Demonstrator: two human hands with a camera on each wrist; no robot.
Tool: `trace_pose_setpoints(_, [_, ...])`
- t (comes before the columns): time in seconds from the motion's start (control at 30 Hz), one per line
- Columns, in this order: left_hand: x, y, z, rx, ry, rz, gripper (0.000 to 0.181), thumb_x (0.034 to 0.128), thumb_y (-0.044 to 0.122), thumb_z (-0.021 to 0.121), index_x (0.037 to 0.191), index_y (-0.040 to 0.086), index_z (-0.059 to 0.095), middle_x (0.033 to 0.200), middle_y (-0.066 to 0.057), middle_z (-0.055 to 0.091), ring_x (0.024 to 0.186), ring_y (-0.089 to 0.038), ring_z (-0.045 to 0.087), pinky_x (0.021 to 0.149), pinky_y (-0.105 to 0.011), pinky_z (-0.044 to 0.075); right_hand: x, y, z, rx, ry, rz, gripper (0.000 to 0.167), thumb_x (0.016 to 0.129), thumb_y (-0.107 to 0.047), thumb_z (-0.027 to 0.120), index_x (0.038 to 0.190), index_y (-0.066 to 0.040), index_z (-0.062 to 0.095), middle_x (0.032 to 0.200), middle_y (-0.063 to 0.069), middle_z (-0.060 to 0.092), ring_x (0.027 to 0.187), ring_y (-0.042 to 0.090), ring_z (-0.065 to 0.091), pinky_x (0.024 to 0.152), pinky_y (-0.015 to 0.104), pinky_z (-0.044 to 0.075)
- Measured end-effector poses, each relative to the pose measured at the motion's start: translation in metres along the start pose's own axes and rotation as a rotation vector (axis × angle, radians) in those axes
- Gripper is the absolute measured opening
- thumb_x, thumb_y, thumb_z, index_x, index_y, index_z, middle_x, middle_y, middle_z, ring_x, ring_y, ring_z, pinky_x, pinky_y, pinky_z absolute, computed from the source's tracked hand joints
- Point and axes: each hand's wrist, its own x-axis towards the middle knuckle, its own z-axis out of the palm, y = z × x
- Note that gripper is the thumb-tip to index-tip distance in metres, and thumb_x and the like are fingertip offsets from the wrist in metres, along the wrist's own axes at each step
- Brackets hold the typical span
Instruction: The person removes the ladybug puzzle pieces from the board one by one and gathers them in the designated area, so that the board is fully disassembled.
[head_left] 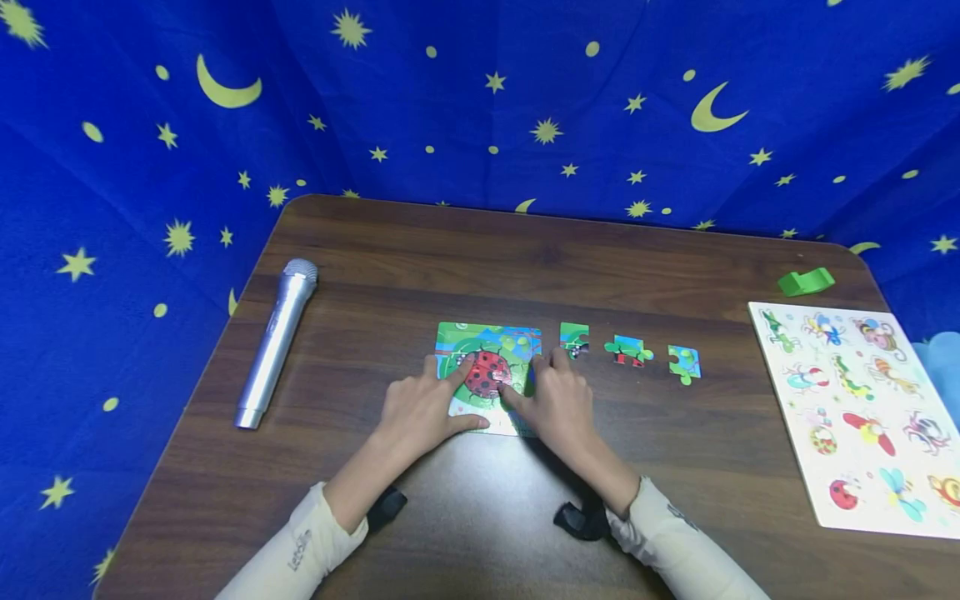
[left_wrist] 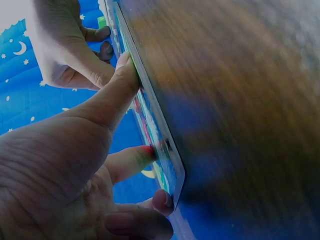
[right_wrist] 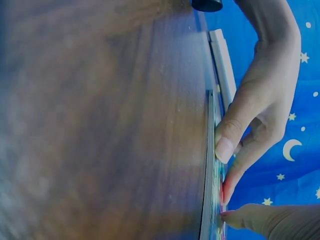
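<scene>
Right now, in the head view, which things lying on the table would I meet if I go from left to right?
Microphone, puzzle, first loose piece, second loose piece, third loose piece, board.

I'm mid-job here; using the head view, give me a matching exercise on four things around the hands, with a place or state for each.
Things
1. Microphone
2. Ladybug puzzle
3. Three loose pieces
4. Green object

Places and states
A. In a row between the puzzle and the white picture board
B. Touched by the left hand and the right hand
C. Just beyond the far edge of the picture board
D. Silver, lying toward the left side of the table

Right pairs: 1-D, 2-B, 3-A, 4-C
</scene>
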Motion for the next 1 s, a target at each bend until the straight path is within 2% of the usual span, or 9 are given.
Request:
trace_pose_setpoints(0.4, [-0.0001, -0.0006, 0.0016, -0.011, 0.006, 0.003, 0.094, 0.0723, 0.079, 0.064, 0.150, 0.031, 0.044, 0.123, -0.025, 0.059, 0.045, -0.015, 0.039, 0.041, -0.028, 0.033, 0.0034, 0.0011, -0.0048, 0.018, -0.057, -0.004, 0.059, 0.075, -0.046, 0.084, 0.097, 0.007, 0.072, 0.098, 0.025, 0.062, 0.051, 0.021, 0.048, 0.048, 0.034, 0.049])
trace_pose_setpoints(0.57, [-0.0005, -0.0008, 0.0019, -0.003, 0.007, 0.004, 0.094, 0.0726, 0.079, 0.064, 0.150, 0.031, 0.044, 0.122, -0.025, 0.059, 0.045, -0.015, 0.039, 0.041, -0.028, 0.033, 0.0025, 0.0003, -0.0042, 0.016, -0.076, 0.000, 0.060, 0.075, -0.048, 0.084, 0.096, 0.006, 0.070, 0.098, 0.024, 0.061, 0.053, 0.022, 0.049, 0.048, 0.034, 0.048])
trace_pose_setpoints(0.7, [-0.0004, -0.0003, 0.0024, -0.003, 0.011, 0.005, 0.094, 0.0726, 0.079, 0.064, 0.150, 0.031, 0.044, 0.122, -0.025, 0.059, 0.045, -0.015, 0.039, 0.041, -0.028, 0.034, 0.0021, 0.0006, -0.0028, 0.037, -0.065, 0.010, 0.060, 0.074, -0.044, 0.085, 0.100, 0.007, 0.071, 0.100, 0.025, 0.062, 0.055, 0.024, 0.053, 0.052, 0.038, 0.052])
trace_pose_setpoints(1.0, [-0.0002, -0.0008, 0.0037, -0.013, 0.026, 0.002, 0.094, 0.0720, 0.079, 0.065, 0.150, 0.030, 0.045, 0.118, -0.024, 0.059, 0.046, -0.019, 0.044, 0.043, -0.032, 0.037, 0.0020, 0.0017, -0.0052, 0.117, -0.010, 0.008, 0.062, 0.071, -0.036, 0.089, 0.110, 0.009, 0.070, 0.093, 0.018, 0.058, 0.056, 0.022, 0.051, 0.051, 0.037, 0.050])
